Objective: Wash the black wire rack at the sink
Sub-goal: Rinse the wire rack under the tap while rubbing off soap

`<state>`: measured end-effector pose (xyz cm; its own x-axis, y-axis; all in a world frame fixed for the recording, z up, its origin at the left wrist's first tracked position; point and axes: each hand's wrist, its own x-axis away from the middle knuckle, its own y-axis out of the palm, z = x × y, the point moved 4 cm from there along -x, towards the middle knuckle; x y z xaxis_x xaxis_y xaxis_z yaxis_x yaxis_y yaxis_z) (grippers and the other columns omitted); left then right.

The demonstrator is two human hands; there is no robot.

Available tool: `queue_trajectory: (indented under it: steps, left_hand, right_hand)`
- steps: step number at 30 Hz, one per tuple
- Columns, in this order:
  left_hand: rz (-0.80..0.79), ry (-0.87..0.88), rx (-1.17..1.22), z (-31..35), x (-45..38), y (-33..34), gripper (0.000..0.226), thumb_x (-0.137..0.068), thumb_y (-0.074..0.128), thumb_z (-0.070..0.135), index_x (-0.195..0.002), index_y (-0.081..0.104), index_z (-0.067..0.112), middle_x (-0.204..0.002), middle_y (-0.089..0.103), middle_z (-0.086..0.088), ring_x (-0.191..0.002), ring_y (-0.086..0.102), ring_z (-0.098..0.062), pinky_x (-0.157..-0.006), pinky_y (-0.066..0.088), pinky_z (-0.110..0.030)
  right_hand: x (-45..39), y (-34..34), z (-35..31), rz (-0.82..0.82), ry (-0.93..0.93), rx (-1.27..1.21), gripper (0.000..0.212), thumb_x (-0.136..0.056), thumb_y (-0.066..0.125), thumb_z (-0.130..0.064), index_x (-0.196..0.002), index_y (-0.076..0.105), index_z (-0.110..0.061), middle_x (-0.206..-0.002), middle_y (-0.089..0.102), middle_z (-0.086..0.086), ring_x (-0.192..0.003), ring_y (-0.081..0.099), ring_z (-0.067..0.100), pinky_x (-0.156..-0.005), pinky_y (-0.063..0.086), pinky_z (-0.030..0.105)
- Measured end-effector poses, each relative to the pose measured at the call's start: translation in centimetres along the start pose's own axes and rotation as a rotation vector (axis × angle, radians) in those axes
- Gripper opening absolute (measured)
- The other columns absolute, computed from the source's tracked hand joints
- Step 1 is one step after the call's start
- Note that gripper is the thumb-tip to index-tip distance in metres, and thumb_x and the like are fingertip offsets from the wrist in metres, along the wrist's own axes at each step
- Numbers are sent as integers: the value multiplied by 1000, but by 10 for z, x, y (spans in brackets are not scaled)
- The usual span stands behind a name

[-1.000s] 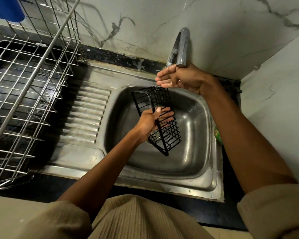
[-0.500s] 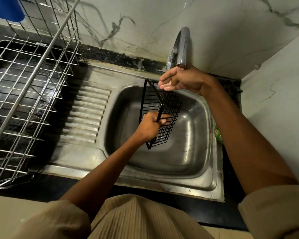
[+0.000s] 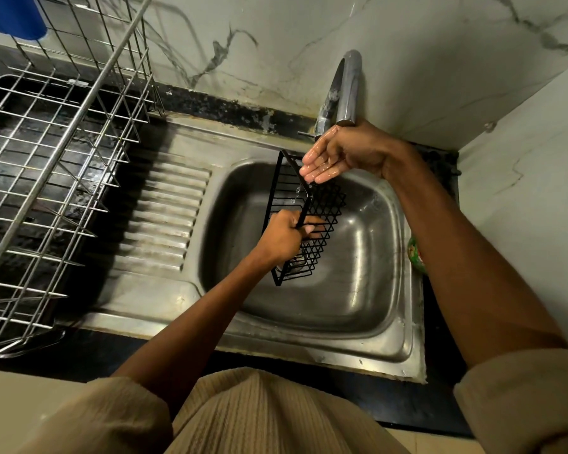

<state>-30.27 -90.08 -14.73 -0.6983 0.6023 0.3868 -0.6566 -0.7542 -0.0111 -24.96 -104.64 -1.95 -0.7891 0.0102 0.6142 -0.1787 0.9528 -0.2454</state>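
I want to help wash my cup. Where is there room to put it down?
The ribbed drainboard, between the silver dish rack and the sink, looks bare. The basin is crowded: the left hand holds the black wire rack there.

No text, label, brand or number could be read anywhere. A green object at the sink's right edge bore a printed pattern, too blurred to read.
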Motion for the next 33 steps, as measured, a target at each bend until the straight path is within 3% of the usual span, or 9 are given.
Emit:
queue_trajectory:
  steps: [4, 10, 15, 20, 22, 25, 30, 31, 33]
  left_hand:
    - [-34, 2, 12, 6, 4, 3, 29, -100, 44, -13, -125, 61, -14, -119, 67, -21, -105, 68, -25, -75, 58, -16]
    - [-29, 39, -39, -3, 7, 4, 26, -99, 48, -12, -119, 65, -12, -119, 69, -23, -104, 70, -22, -85, 58, -22]
    - [26, 147, -100, -13, 12, 5, 24, -98, 53, -8, -113, 72, -4, -112, 74, -11, -106, 72, -18, -98, 57, -38]
    - [151, 248, -238, -8, 20, 8, 24, -98, 57, -1, -115, 75, 3, -113, 75, -8, -106, 70, -9, -94, 54, -18]
    - [192, 270, -314, -8, 17, 9, 23, -99, 59, 10, -114, 76, 8, -107, 77, -6, -101, 72, -16, -89, 59, -30]
    - [146, 202, -434, -9, 9, 13, 21, -100, 58, 17, -108, 74, 6, -98, 77, -10, -92, 72, -24, -81, 59, -45]
    - [5, 236, -490, 8, 3, 20, 16, -91, 67, 9, -76, 65, 6, -74, 69, -5, -72, 66, -20, -69, 56, -36]
    - [-55, 198, -396, 10, 0, 19, 20, -88, 70, 3, -71, 65, 11, -71, 66, -1, -68, 62, -14, -68, 53, -30]
    - [-178, 48, -25, 17, -2, 13, 17, -84, 68, -6, -88, 73, 9, -88, 73, -2, -88, 67, -13, -85, 52, -30]
  right_hand:
    - [-1, 1, 3, -28, 39, 21, 49, -78, 28, 15, -108, 66, 11, -104, 72, 26, -97, 73, 35, -88, 59, 41]
    - [-9, 1, 5, 46, -3, -7, 47, -82, 34, 19, -113, 66, 3, -117, 68, 20, -110, 69, 27, -95, 56, 35]
    - [-11, 7, 8, 207, -62, 83, 36, -86, 52, 13, -116, 66, 1, -121, 65, 21, -116, 63, 28, -94, 55, 32]
    - [-17, 16, 28, 270, 38, 440, 54, -88, 63, -43, -134, 54, -16, -142, 49, 11, -121, 50, 25, -94, 43, 39]
    - [-18, 23, 34, 211, 28, 328, 68, -89, 58, -56, -144, 44, -19, -152, 41, 11, -126, 45, 24, -92, 39, 39]
    - [-20, 28, 37, 191, 27, 257, 107, -68, 62, -83, -153, 31, -25, -158, 33, 8, -138, 39, 28, -106, 37, 48]
    - [-20, 20, 36, 430, -1, 460, 78, -69, 79, -43, -138, 47, -23, -127, 56, 5, -106, 57, 22, -86, 55, 43]
    - [-16, 19, 35, 474, -11, 501, 75, -67, 79, -42, -134, 51, -23, -119, 57, 3, -101, 57, 21, -83, 55, 39]
    - [-11, 20, 37, 517, -23, 566, 74, -64, 80, -46, -129, 55, -23, -113, 59, 0, -100, 57, 21, -78, 51, 33]
